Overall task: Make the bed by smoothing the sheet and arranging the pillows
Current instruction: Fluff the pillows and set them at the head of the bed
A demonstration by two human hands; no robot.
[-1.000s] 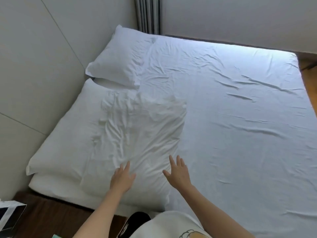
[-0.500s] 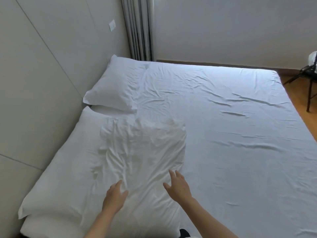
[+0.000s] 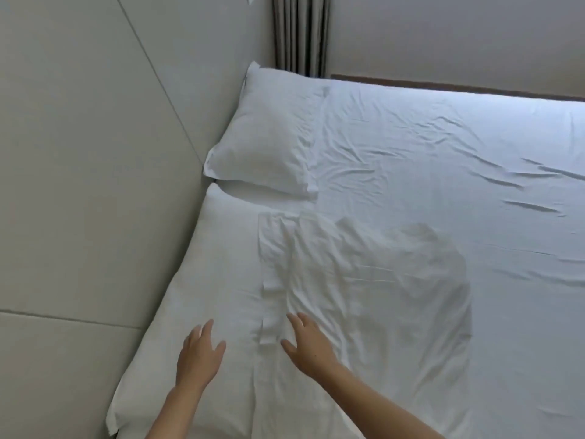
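Change: both hands have slid left across the near pillow since half a second ago, and the view has swung left toward the wall.
Left hand [image 3: 199, 354]: flat on the near pillow [image 3: 202, 299], fingers straight and spread, gripping nothing.
Right hand [image 3: 308, 343]: flat on the crumpled pillowcase [image 3: 364, 280], fingers loosely spread, nothing pinched.
Risk, folds: pressing while sliding could drag the loose pillowcase and bunch new creases at its left edge instead of flattening them.
Risk, pillow: a sideways push could shove the near pillow against the wall panel [image 3: 79, 185] and skew it relative to the far pillow [image 3: 269, 144].
Sheet [image 3: 443, 160]: white, covering the whole mattress, with long shallow wrinkles across the right and far parts.
Pillows: two, white, lying along the left wall; the near one is half covered by the rumpled pillowcase.
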